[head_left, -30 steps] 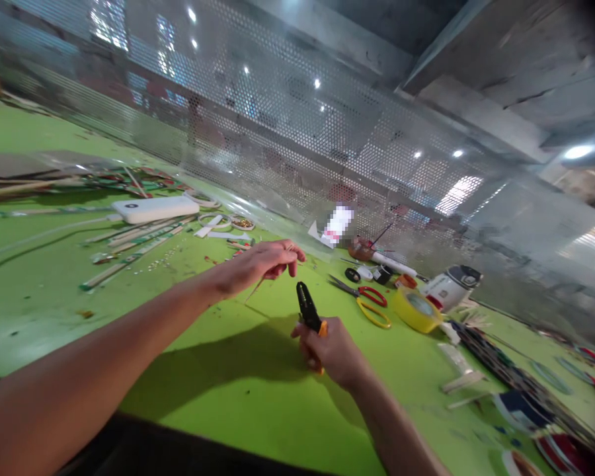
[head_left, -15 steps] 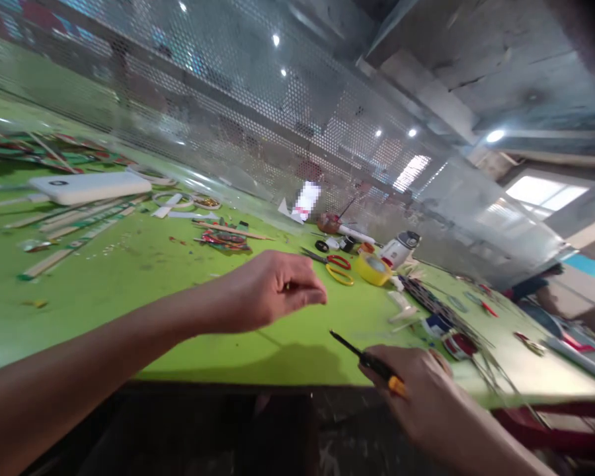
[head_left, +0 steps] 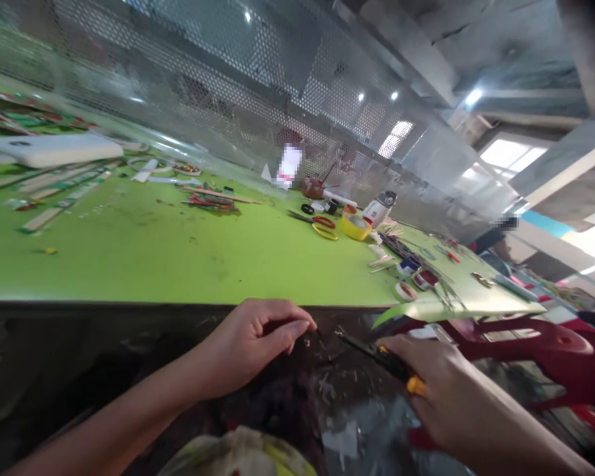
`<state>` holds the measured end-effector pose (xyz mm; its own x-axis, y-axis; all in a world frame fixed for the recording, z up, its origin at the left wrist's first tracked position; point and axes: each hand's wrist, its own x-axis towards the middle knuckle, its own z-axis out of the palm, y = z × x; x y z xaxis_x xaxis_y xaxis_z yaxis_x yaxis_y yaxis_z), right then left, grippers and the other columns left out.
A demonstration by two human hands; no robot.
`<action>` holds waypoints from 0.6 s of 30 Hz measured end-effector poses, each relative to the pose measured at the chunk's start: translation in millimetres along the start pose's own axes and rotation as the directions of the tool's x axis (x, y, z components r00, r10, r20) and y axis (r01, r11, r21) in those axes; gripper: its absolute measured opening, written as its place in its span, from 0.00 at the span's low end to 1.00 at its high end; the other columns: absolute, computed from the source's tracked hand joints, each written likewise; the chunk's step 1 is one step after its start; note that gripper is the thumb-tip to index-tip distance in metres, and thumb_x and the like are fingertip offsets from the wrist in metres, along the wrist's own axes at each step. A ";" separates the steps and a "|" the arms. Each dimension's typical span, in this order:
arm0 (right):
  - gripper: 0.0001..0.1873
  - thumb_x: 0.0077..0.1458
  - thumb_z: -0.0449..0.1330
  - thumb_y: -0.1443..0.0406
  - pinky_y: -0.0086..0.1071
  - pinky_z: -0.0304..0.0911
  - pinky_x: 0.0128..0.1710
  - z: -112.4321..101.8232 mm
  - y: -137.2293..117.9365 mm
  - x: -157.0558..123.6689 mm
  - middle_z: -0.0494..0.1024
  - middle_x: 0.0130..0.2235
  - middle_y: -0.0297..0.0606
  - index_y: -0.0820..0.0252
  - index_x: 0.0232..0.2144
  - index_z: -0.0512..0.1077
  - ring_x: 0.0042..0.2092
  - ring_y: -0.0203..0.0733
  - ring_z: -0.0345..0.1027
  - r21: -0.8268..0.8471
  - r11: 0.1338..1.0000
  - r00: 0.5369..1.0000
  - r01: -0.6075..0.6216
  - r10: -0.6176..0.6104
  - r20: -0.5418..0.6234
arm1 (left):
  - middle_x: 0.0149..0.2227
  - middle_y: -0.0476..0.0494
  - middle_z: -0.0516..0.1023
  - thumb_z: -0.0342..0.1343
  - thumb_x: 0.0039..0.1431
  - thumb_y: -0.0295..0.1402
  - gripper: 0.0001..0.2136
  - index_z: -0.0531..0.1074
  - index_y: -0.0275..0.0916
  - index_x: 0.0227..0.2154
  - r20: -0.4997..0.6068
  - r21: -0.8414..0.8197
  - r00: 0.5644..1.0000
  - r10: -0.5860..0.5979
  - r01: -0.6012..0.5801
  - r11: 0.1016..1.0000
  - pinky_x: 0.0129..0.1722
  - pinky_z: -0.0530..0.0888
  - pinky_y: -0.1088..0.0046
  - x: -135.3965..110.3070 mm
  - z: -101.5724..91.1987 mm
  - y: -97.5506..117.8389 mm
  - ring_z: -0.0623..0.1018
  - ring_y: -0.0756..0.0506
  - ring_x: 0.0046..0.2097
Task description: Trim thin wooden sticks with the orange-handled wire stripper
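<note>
Both hands are below the front edge of the green table (head_left: pixel 188 264). My left hand (head_left: pixel 255 340) is curled with thumb and fingertips pinched together; what it pinches is too small to make out. My right hand (head_left: pixel 439 390) grips black cutting pliers (head_left: pixel 377 354) with orange handles, their tip pointing left toward the left fingertips. Under the hands lies a dark floor strewn with small pale offcuts (head_left: pixel 327 383).
On the table: a white power bank (head_left: pixel 54 150), wooden sticks (head_left: pixel 64 188), red-and-yellow scissors (head_left: pixel 320 225), a yellow tape roll (head_left: pixel 356 226), a white device (head_left: pixel 379 208). A perforated metal screen (head_left: pixel 258 99) backs the table. A red plastic chair (head_left: pixel 525 344) stands at right.
Both hands dropped from above the table top to below its front edge. The pliers went from upright to lying flat, tip pointing left. The view swung down and right.
</note>
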<state>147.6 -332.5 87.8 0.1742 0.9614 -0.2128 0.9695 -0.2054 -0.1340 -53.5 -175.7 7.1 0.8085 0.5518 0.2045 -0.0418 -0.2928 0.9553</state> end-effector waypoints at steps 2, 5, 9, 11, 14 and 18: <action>0.21 0.42 0.49 0.75 0.34 0.61 0.38 8.3 -4.3 -4.2 0.77 0.39 0.40 0.57 0.38 0.71 0.41 0.45 0.70 0.001 1.000 0.999 0.029 -0.029 0.016 | 0.25 0.52 0.71 0.51 0.62 0.35 0.10 0.77 0.40 0.38 -0.012 -0.024 0.999 -0.042 0.042 0.999 0.24 0.62 0.83 -17.2 3.3 -4.2 0.67 0.54 0.26; 0.18 0.42 0.49 0.76 0.30 0.61 0.35 18.6 -14.0 -8.2 0.77 0.36 0.37 0.57 0.34 0.71 0.37 0.41 0.71 0.037 0.996 0.996 0.079 -0.080 0.040 | 0.25 0.52 0.70 0.51 0.62 0.36 0.11 0.78 0.41 0.38 -0.016 -0.037 0.996 -0.085 0.085 0.996 0.24 0.61 0.83 -42.9 6.3 -5.2 0.66 0.54 0.26; 0.15 0.42 0.50 0.75 0.29 0.61 0.33 25.8 -28.2 -11.1 0.77 0.33 0.36 0.57 0.31 0.71 0.34 0.40 0.71 0.014 0.992 0.990 0.127 -0.127 0.067 | 0.25 0.50 0.69 0.50 0.62 0.41 0.14 0.77 0.38 0.39 0.018 -0.064 0.983 -0.180 0.181 0.981 0.22 0.60 0.82 -72.4 9.7 -4.9 0.64 0.54 0.25; 0.17 0.41 0.49 0.76 0.29 0.61 0.34 26.9 -34.0 -11.4 0.77 0.33 0.37 0.57 0.31 0.71 0.35 0.40 0.71 -0.023 0.988 0.986 0.153 -0.151 0.071 | 0.24 0.51 0.67 0.49 0.62 0.42 0.16 0.75 0.38 0.42 0.033 -0.087 0.974 -0.222 0.224 0.971 0.21 0.59 0.81 -83.3 11.2 -4.4 0.63 0.54 0.24; 0.20 0.39 0.48 0.78 0.30 0.61 0.35 27.5 -39.8 -11.3 0.77 0.33 0.38 0.58 0.32 0.71 0.35 0.41 0.71 -0.068 0.982 0.981 0.175 -0.168 0.102 | 0.23 0.53 0.65 0.49 0.62 0.41 0.14 0.74 0.39 0.42 0.022 -0.101 0.975 -0.221 0.222 0.970 0.22 0.60 0.82 -92.7 12.2 -1.6 0.63 0.54 0.24; 0.22 0.39 0.47 0.78 0.30 0.58 0.33 29.0 -41.8 -12.7 0.77 0.34 0.36 0.57 0.34 0.71 0.35 0.40 0.70 -0.082 0.966 0.968 0.245 -0.240 0.065 | 0.26 0.52 0.67 0.51 0.62 0.37 0.10 0.75 0.38 0.38 0.001 -0.074 0.989 -0.148 0.147 0.986 0.25 0.63 0.82 -93.7 13.3 1.4 0.66 0.53 0.26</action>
<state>99.8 -341.5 68.0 -0.0756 0.9686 -0.2371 0.9934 0.0524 -0.1025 -121.5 -238.2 -13.5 0.8063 0.5883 0.0609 0.0346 -0.1498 0.9881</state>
